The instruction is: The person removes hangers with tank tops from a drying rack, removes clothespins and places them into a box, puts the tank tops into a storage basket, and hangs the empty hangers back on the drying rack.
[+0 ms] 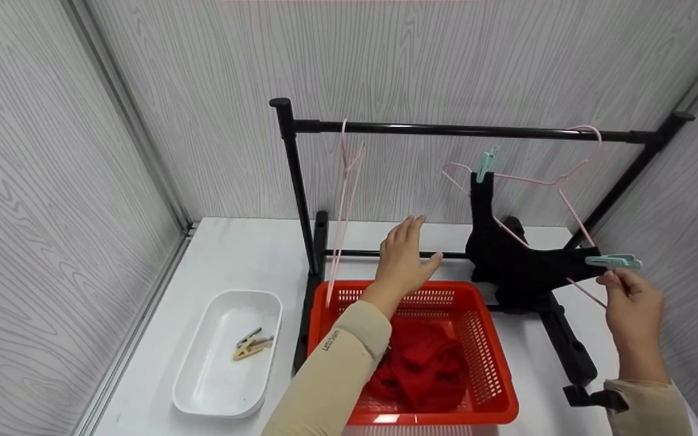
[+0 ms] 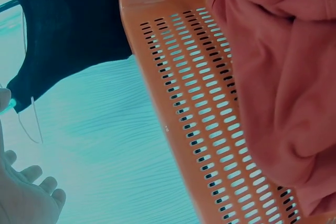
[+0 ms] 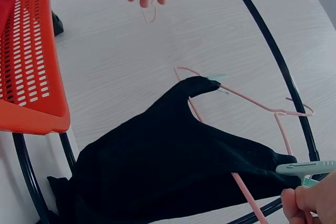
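Observation:
A black sleeveless top [image 1: 525, 266] hangs from a pink hanger [image 1: 528, 180] at the right of the rack. One mint clothespin [image 1: 486, 165] clips its left strap; another mint clothespin [image 1: 614, 261] clips the right strap at the hanger's end. My right hand [image 1: 637, 306] pinches the hanger's corner just below that second clothespin, thumb against fingers. In the right wrist view, the fingertips [image 3: 294, 200] sit close under the clothespin [image 3: 304, 168]. My left hand [image 1: 402, 260] hovers above the basket's back edge, fingers spread and holding nothing.
A red basket [image 1: 494, 357] with red cloth [image 1: 428, 369] stands below the left arm. To its left, a white tray [image 1: 203, 375] holds a few wooden clothespins [image 1: 252, 346]. Another pink hanger [image 1: 340, 224] hangs edge-on from the black rack's bar [image 1: 422, 128].

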A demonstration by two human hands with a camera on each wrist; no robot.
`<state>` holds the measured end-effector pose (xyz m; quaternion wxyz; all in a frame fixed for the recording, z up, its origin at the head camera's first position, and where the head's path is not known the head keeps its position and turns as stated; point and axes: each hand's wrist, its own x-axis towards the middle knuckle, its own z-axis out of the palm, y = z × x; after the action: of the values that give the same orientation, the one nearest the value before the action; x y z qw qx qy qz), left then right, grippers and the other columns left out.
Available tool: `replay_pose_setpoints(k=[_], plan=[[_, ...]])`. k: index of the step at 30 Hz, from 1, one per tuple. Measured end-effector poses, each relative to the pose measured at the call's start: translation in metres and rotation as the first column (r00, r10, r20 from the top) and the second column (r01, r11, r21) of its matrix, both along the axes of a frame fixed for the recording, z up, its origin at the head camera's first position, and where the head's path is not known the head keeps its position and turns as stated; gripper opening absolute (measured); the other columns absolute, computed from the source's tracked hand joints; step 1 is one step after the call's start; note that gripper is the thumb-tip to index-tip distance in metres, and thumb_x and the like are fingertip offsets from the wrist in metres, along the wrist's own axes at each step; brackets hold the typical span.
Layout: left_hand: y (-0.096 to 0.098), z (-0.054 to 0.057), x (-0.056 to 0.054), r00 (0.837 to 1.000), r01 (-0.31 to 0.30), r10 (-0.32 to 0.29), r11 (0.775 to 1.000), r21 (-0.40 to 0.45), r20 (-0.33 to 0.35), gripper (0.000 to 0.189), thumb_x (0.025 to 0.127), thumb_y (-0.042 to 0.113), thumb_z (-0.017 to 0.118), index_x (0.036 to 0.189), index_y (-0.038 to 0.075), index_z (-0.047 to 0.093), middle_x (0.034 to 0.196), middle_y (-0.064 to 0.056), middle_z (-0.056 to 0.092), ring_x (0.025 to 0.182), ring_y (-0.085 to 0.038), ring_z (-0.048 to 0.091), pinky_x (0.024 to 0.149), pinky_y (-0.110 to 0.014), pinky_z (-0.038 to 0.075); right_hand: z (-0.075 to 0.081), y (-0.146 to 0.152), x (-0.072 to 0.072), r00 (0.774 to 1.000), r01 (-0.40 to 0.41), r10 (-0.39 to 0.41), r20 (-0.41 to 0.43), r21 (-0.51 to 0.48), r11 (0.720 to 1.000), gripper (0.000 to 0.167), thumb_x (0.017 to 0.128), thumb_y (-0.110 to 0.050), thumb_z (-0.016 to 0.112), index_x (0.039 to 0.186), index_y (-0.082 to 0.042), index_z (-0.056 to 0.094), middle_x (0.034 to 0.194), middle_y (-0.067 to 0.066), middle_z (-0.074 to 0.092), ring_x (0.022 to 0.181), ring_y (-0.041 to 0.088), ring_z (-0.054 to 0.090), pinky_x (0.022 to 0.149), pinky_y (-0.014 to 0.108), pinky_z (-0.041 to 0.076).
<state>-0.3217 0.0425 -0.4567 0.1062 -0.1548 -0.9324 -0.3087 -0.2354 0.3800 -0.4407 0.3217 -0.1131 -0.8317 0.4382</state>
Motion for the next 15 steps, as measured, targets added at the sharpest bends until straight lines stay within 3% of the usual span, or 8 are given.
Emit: replay_pose_setpoints(k=[7,15], plan=[[0.0001,0.0063,-0.0033,1.000,0.000,0.000,1.000,0.028,0.010,0.078,0.095,0.045,0.064,0.157,0.018,0.026,0.162,-0.008,0.027,0.147,-0.027,0.027,0.116,-0.048,0.027,0.0034,0.0001,0.0039,1.000,-0.006,0.009,0.028,-0.099,0.995,0.014,0.100,-0.007,0.058,0.098,0.003,0.069,0.071,-0.031,0.057,0.078,-0.009,0.054,0.069,0.008,0.040],[-0.0015,0.0110,-0.0044,0.995,0.024,-0.041,0.984,0.178,0.094,0.078,0.096,0.044,0.063,0.158,0.018,0.025,0.163,-0.005,0.024,0.148,-0.027,0.025,0.116,-0.049,0.026,0.0056,0.0009,0.0053,1.000,-0.016,0.014,-0.018,-0.139,0.990,0.013,0.099,-0.004,0.060,0.093,-0.006,0.071,0.069,-0.030,0.059,0.077,-0.009,0.055,0.069,0.008,0.040]])
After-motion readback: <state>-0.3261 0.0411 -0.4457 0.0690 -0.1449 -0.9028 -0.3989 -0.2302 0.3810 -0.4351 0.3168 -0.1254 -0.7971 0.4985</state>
